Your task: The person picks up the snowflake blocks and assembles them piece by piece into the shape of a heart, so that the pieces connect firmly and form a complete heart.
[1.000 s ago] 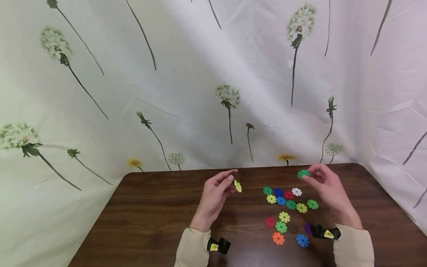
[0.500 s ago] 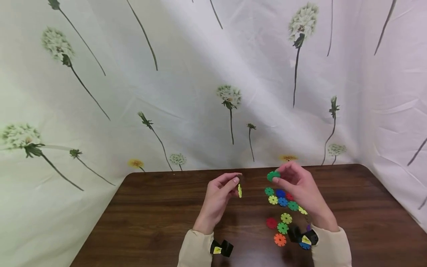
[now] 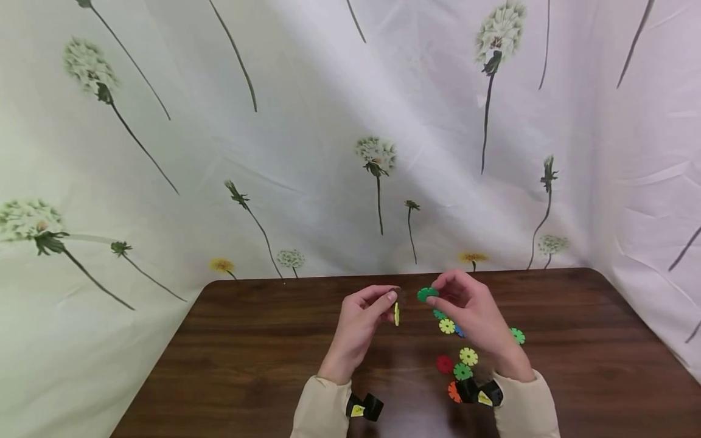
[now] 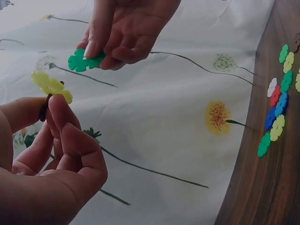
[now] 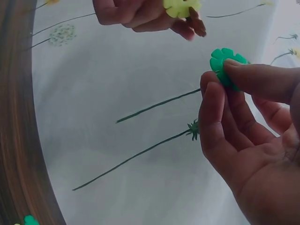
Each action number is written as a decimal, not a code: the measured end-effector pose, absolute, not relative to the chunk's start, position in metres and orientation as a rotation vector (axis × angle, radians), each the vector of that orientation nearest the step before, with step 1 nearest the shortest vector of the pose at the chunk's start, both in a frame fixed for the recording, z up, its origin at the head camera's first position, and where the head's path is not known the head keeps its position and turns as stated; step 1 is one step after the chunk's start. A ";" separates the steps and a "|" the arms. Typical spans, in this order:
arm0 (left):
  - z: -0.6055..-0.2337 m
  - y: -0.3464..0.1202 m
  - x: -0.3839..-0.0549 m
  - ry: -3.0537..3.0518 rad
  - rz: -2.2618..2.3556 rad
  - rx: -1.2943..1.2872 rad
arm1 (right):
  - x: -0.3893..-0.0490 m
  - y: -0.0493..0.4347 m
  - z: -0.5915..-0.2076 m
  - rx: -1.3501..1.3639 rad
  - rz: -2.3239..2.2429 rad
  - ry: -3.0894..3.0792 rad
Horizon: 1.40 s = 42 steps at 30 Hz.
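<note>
My left hand (image 3: 358,325) pinches a brown notched disc (image 4: 45,108) between thumb and fingers above the table. A yellow notched disc (image 4: 50,86) is joined to the brown one at an angle and stands nearly edge-on in the head view. Thumb and fingertips of my right hand (image 3: 476,316) pinch a green notched disc (image 5: 227,68). This green disc is held just right of the joined pair, with a small gap between them. Fingers cover part of the brown disc.
Below my right hand, several flat discs lie on the brown wooden table (image 3: 246,359), among them a red disc (image 3: 445,364) and a light green disc (image 3: 462,371). The right arm hides some. A dandelion-print curtain (image 3: 317,152) hangs behind the table.
My right hand has carried the green disc left, close to the left hand. The left hand has shifted slightly right, and its yellow disc has turned from angled to nearly edge-on.
</note>
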<state>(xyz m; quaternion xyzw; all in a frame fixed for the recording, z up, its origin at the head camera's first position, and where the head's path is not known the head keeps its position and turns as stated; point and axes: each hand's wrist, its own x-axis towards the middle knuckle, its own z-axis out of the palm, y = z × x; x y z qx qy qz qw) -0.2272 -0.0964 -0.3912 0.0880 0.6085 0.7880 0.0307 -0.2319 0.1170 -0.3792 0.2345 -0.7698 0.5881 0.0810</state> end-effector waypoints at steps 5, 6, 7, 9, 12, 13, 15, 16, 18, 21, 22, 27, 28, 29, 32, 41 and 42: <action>-0.392 -0.095 -0.228 1.884 2.426 0.262 | -0.230 0.113 -0.380 0.659 1.796 -2.325; -0.392 -0.094 -0.228 1.881 2.425 0.261 | -0.230 0.112 -0.380 0.650 1.799 -2.332; -0.392 -0.094 -0.228 1.880 2.422 0.260 | -0.229 0.111 -0.381 0.644 1.795 -2.340; -0.392 -0.093 -0.227 1.877 2.416 0.259 | -0.229 0.110 -0.381 0.645 1.784 -2.350; -0.392 -0.093 -0.227 1.882 2.403 0.258 | -0.229 0.109 -0.382 0.665 1.759 -2.353; -0.392 -0.093 -0.227 1.884 2.401 0.255 | -0.229 0.109 -0.382 0.676 1.749 -2.350; -0.392 -0.093 -0.226 1.890 2.398 0.250 | -0.229 0.108 -0.382 0.690 1.737 -2.345; -0.392 -0.093 -0.226 1.890 2.398 0.248 | -0.228 0.107 -0.383 0.692 1.731 -2.343; -0.392 -0.092 -0.226 1.891 2.395 0.247 | -0.228 0.107 -0.383 0.692 1.727 -2.340; -0.393 -0.092 -0.225 1.901 2.381 0.251 | -0.228 0.105 -0.383 0.700 1.718 -2.329; -0.393 -0.092 -0.225 1.909 2.376 0.254 | -0.228 0.105 -0.384 0.704 1.715 -2.323; -0.394 -0.093 -0.226 1.978 2.357 0.237 | -0.229 0.101 -0.386 0.708 1.679 -2.282; -0.394 -0.093 -0.226 1.991 2.353 0.228 | -0.230 0.101 -0.387 0.709 1.663 -2.271; -0.393 -0.094 -0.226 1.998 2.353 0.219 | -0.230 0.100 -0.387 0.707 1.649 -2.258; -0.392 -0.095 -0.226 2.009 2.356 0.209 | -0.232 0.097 -0.388 0.708 1.598 -2.206; -0.389 -0.098 -0.226 1.987 2.379 0.222 | -0.234 0.090 -0.391 0.696 1.494 -2.114; -0.389 -0.098 -0.226 1.982 2.382 0.223 | -0.234 0.090 -0.391 0.693 1.492 -2.116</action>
